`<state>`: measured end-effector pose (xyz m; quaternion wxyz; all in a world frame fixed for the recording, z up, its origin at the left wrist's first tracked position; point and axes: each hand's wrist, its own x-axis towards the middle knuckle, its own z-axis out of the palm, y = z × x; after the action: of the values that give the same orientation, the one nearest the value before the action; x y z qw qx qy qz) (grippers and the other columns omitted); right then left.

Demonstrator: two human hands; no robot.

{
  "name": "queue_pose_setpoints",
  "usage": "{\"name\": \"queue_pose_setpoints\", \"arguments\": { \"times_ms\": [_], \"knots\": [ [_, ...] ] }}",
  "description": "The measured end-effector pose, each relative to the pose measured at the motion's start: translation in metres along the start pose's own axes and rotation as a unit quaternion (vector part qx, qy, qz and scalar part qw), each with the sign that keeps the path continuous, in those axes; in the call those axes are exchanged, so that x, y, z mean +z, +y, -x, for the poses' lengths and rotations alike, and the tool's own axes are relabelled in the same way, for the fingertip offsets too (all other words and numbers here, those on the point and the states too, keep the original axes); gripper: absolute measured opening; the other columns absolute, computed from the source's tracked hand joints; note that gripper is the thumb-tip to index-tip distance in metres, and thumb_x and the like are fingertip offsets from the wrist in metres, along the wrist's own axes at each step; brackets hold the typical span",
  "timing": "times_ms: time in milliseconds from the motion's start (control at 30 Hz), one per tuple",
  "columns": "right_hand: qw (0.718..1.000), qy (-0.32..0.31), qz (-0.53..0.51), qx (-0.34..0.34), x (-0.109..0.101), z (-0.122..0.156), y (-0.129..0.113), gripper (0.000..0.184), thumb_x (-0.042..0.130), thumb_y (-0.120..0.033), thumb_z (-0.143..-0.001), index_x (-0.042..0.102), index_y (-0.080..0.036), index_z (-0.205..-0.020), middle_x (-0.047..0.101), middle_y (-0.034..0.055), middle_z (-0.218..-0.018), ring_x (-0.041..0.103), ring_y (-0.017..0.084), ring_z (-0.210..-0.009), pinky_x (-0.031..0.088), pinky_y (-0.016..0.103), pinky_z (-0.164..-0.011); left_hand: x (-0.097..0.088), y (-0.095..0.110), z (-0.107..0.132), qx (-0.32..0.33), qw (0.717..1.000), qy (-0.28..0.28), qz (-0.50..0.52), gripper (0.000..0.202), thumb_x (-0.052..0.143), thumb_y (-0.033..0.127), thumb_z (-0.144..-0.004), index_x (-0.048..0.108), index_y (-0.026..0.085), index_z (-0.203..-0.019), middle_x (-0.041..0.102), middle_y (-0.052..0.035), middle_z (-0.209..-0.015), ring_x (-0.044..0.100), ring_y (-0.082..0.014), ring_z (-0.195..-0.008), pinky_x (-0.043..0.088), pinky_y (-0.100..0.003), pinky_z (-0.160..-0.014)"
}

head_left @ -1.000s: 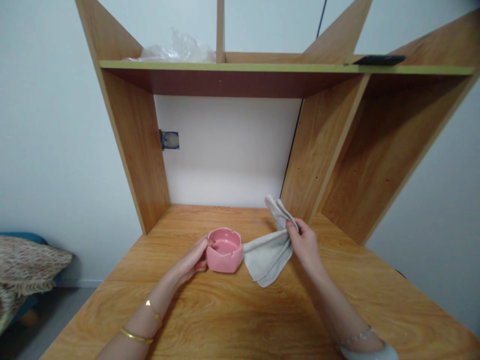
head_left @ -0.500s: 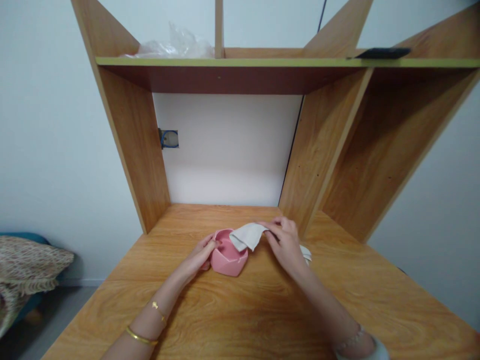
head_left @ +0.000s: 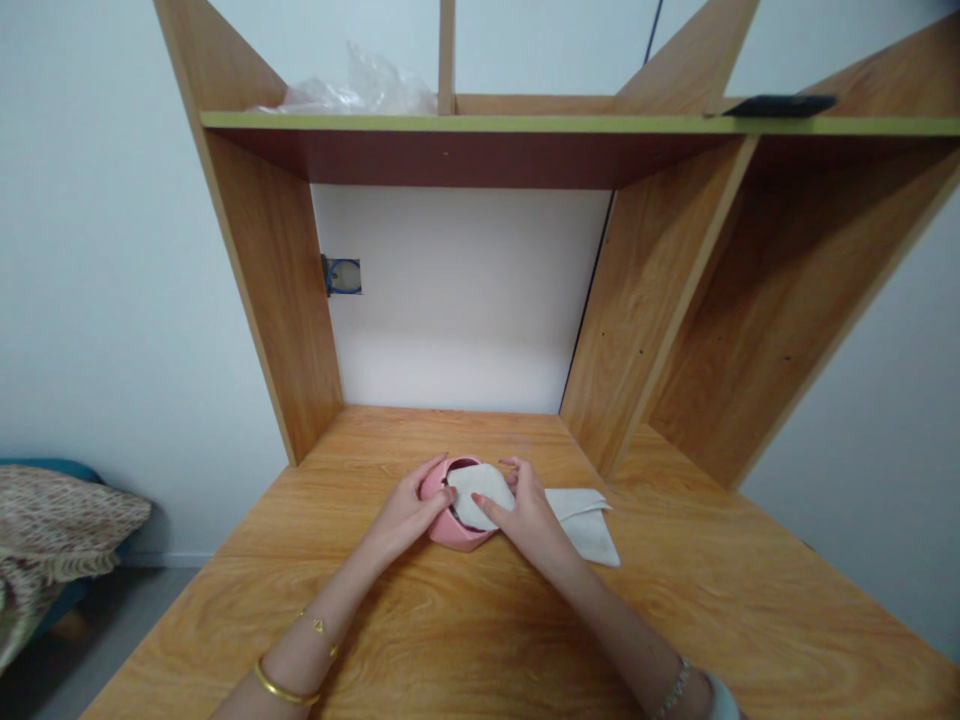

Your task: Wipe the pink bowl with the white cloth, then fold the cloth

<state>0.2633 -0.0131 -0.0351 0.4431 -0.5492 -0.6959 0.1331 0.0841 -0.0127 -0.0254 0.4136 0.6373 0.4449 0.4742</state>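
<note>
A pink ceramic ashtray (head_left: 450, 530) sits on the wooden desk (head_left: 480, 620), tipped slightly toward me. My left hand (head_left: 409, 512) grips its left rim with thumb and fingers. My right hand (head_left: 525, 510) presses a wad of a pale grey cloth (head_left: 480, 490) down into the ashtray's bowl, fingers curled over the fabric. The cloth's loose end (head_left: 589, 520) trails flat on the desk to the right of my right hand.
Wooden side panels (head_left: 285, 330) and a divider (head_left: 637, 300) wall in the back of the desk. An upper shelf (head_left: 480, 122) carries a crumpled clear plastic bag (head_left: 352, 92) and a dark flat object (head_left: 780, 104). A patterned fabric (head_left: 52, 520) lies far left.
My right hand brought the cloth from the air on the right down into the ashtray and now presses it inside. My left hand kept its hold on the rim.
</note>
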Motion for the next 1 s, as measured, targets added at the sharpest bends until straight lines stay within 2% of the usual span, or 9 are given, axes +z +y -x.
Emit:
{"name": "queue_pose_setpoints", "arguments": {
  "times_ms": [67,133,267,467,600,733,867,933,1000],
  "knots": [
    [1.000,0.006,0.021,0.017,0.004,0.000,0.004,0.072,0.064,-0.036,-0.060,0.033,-0.013,-0.121,0.048,0.0149,-0.115,0.046,0.027,-0.106,0.035,0.041,-0.089,0.003,0.005,0.003,0.023,0.999,0.011,-0.045,0.055,0.059,0.022,-0.065,0.049,0.017,-0.118,0.052,-0.0080,-0.119,0.046,-0.0222,-0.109,0.032,-0.033,-0.095],
    [0.999,-0.022,0.022,0.043,0.006,0.000,0.007,0.081,0.063,-0.034,-0.059,0.025,-0.009,-0.127,0.043,0.0181,-0.123,0.041,0.028,-0.113,0.032,0.041,-0.093,0.006,0.010,0.006,0.046,0.993,0.024,-0.102,0.056,0.059,0.019,-0.063,0.050,0.019,-0.118,0.053,-0.0073,-0.116,0.047,-0.0225,-0.105,0.033,-0.034,-0.094],
    [0.991,-0.097,-0.021,0.085,0.006,-0.002,0.011,0.076,0.055,-0.027,-0.066,0.020,-0.005,-0.130,0.051,0.0183,-0.117,0.050,0.024,-0.106,0.040,0.036,-0.086,0.010,0.022,0.012,0.069,0.979,0.016,-0.191,0.057,0.058,0.022,-0.063,0.049,0.022,-0.120,0.055,-0.0062,-0.101,0.051,-0.0214,-0.093,0.037,-0.034,-0.087],
    [0.995,-0.067,0.012,0.067,0.004,0.000,0.009,0.059,0.048,-0.021,-0.071,0.033,-0.009,-0.126,0.056,0.0158,-0.112,0.053,0.025,-0.103,0.043,0.036,-0.082,0.015,0.033,0.019,0.078,0.967,0.008,-0.242,0.059,0.056,0.022,-0.065,0.044,0.026,-0.123,0.050,-0.0028,-0.087,0.052,-0.0181,-0.081,0.040,-0.030,-0.079],
    [0.998,-0.029,0.003,0.062,0.003,0.001,0.008,0.058,0.046,-0.020,-0.072,0.032,-0.010,-0.127,0.051,0.0153,-0.119,0.050,0.024,-0.107,0.041,0.037,-0.086,0.014,0.030,0.018,0.103,0.970,0.027,-0.219,0.057,0.055,0.033,-0.071,0.039,0.025,-0.125,0.050,-0.0059,-0.105,0.049,-0.0214,-0.097,0.036,-0.033,-0.087],
    [0.996,0.028,-0.053,0.067,0.005,-0.002,0.013,0.057,0.043,-0.021,-0.072,0.030,-0.013,-0.127,0.051,0.0126,-0.119,0.049,0.023,-0.108,0.039,0.036,-0.089,0.015,0.021,0.016,0.092,0.982,0.050,-0.159,0.071,0.058,0.042,-0.070,0.027,0.020,-0.130,0.044,-0.0099,-0.121,0.043,-0.0238,-0.108,0.032,-0.035,-0.092],
    [0.988,0.066,-0.122,0.068,0.009,-0.004,0.016,0.051,0.043,-0.023,-0.072,0.036,-0.014,-0.122,0.055,0.0104,-0.114,0.051,0.021,-0.105,0.040,0.037,-0.088,0.026,0.016,0.019,0.080,0.992,0.023,-0.090,0.080,0.068,0.042,-0.062,0.027,0.016,-0.126,0.043,-0.0127,-0.122,0.042,-0.0254,-0.110,0.031,-0.037,-0.093],
    [0.985,0.063,-0.145,0.072,0.011,-0.004,0.015,0.051,0.045,-0.024,-0.072,0.036,-0.015,-0.121,0.056,0.0100,-0.112,0.052,0.021,-0.103,0.041,0.036,-0.086,0.034,0.014,0.022,0.088,0.994,0.009,-0.063,0.074,0.068,0.041,-0.062,0.031,0.016,-0.120,0.046,-0.0117,-0.119,0.043,-0.0235,-0.108,0.033,-0.034,-0.090],
    [0.981,0.048,-0.171,0.078,0.014,-0.003,0.011,0.052,0.046,-0.026,-0.071,0.035,-0.015,-0.121,0.055,0.0100,-0.112,0.053,0.020,-0.102,0.042,0.035,-0.085,0.041,0.012,0.024,0.076,0.996,0.013,-0.048,0.061,0.066,0.042,-0.064,0.035,0.016,-0.110,0.053,-0.0090,-0.106,0.051,-0.0200,-0.095,0.040,-0.029,-0.079]
  ]
}}
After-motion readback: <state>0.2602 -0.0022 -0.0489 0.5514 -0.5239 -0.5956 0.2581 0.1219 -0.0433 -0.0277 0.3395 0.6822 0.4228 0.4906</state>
